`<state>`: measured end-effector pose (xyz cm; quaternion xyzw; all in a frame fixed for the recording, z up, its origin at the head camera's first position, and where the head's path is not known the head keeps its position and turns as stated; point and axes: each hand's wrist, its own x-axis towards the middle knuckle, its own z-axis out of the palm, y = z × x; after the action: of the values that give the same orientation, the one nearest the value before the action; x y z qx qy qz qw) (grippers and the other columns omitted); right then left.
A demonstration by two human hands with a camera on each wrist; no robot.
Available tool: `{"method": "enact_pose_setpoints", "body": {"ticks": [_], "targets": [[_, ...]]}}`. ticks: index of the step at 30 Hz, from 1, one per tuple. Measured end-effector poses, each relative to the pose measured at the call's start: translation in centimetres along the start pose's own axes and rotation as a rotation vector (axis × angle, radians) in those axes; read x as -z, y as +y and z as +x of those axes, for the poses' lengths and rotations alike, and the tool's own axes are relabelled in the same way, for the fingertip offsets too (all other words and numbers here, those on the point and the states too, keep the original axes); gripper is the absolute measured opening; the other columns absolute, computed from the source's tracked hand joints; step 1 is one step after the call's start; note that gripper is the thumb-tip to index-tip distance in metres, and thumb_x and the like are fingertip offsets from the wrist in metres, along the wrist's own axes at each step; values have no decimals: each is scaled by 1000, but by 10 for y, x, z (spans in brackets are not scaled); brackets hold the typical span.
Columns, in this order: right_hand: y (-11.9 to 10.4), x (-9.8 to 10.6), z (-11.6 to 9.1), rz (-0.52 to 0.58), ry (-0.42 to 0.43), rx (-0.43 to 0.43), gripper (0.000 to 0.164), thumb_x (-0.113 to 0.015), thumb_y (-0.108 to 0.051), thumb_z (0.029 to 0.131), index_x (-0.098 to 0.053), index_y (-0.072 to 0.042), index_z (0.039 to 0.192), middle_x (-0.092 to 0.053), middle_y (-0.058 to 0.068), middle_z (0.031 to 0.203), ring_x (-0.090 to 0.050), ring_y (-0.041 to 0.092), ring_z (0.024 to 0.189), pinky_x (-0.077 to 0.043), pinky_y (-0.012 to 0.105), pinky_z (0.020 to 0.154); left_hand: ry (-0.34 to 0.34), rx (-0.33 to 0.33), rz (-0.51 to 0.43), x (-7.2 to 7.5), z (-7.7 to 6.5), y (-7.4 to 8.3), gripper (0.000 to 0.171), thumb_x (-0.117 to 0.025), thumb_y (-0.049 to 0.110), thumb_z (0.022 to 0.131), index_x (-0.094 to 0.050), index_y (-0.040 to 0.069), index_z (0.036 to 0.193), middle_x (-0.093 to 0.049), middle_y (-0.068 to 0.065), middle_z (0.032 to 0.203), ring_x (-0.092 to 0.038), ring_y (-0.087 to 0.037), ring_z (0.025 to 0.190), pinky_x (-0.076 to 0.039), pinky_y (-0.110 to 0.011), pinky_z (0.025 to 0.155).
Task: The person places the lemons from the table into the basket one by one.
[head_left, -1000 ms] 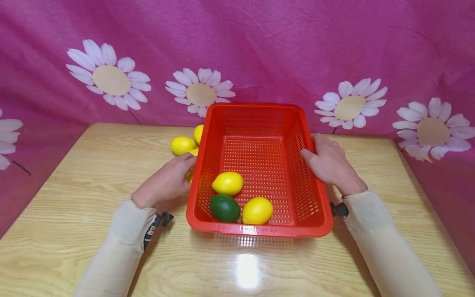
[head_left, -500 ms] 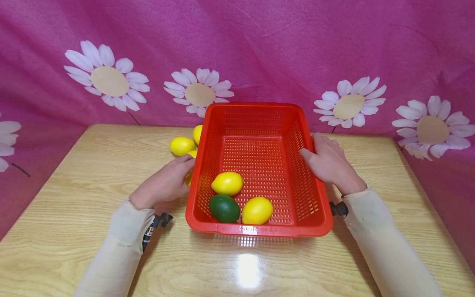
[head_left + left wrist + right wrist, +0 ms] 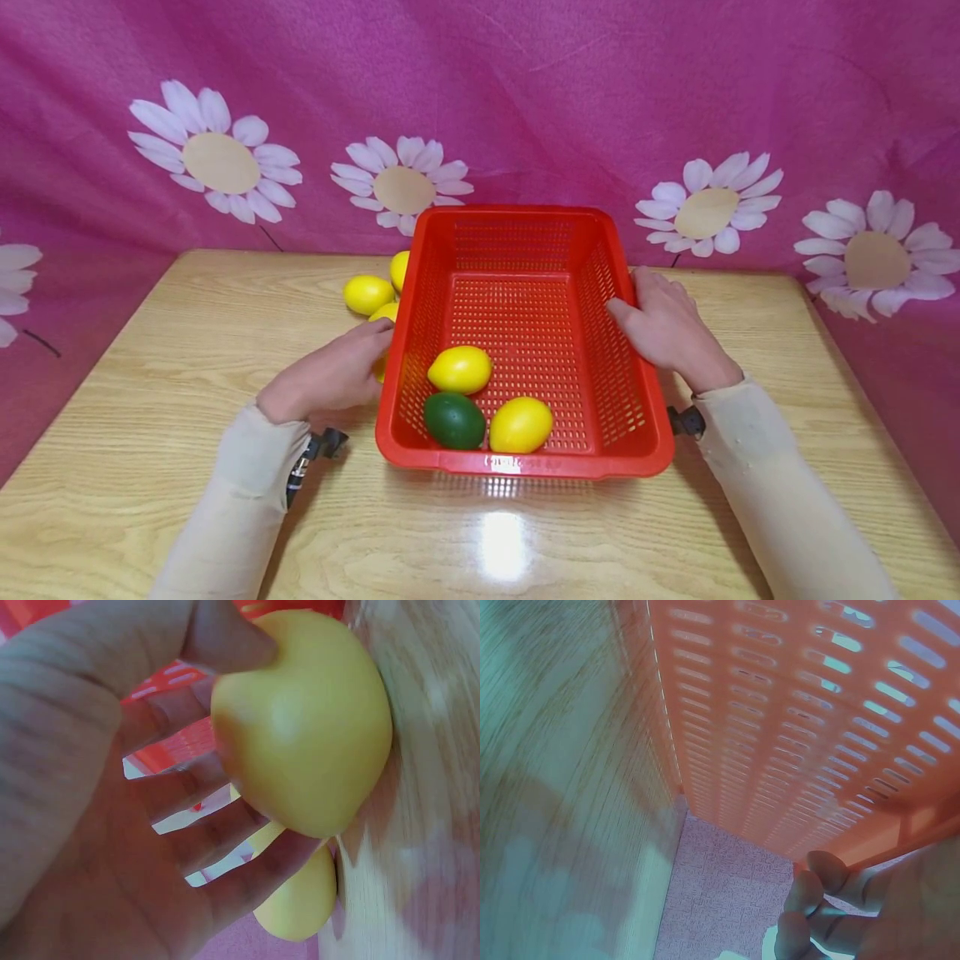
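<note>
My left hand is at the left side of a red plastic basket. In the left wrist view its thumb and fingers are round a yellow lemon, which touches the table; in the head view the hand and basket mostly hide that lemon. On the other side my right hand grips the basket's right rim, thumb inside and fingers outside. Inside the basket, near its front left, lie two lemons, one farther back and one in front, and a smooth dark green oval fruit.
More lemons lie on the wooden table behind my left hand, partly hidden by the basket. A pink cloth with white daisies hangs along the table's back and sides.
My left hand has shifted slightly left, and a little more of the lemon just behind it shows. The right hand, the basket and the fruit in it have stayed put.
</note>
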<state>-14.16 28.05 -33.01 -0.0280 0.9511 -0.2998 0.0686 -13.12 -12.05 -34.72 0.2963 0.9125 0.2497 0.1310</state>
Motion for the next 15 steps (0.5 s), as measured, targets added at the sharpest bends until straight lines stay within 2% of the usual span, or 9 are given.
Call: {"method": "enact_pose_setpoints", "body": {"ticks": [6,12,15], "targets": [[0,1,0,22,-8,-7,48,-47,-30,103,-43,-2,142,-61,19,110,-70,22,73,-61,32,57,27,-56,41,-3,3,1,49,-79,15,89,-66,11,136,-65,-9,131,-61,-25,121,-52,-48,110],[0,0,0,60,-33,-14,50,-46,-30,103,-40,-2,144,-61,20,111,-72,21,71,-63,34,58,36,-34,55,-5,4,0,47,-79,17,89,-67,12,134,-67,-9,128,-63,-24,118,-54,-48,108],[0,-1,0,59,-30,-18,50,-47,-29,103,-40,-2,144,-61,21,111,-72,21,70,-63,34,58,34,-45,40,-7,4,-1,45,-79,18,90,-67,13,133,-67,-7,127,-62,-23,118,-53,-48,108]]}}
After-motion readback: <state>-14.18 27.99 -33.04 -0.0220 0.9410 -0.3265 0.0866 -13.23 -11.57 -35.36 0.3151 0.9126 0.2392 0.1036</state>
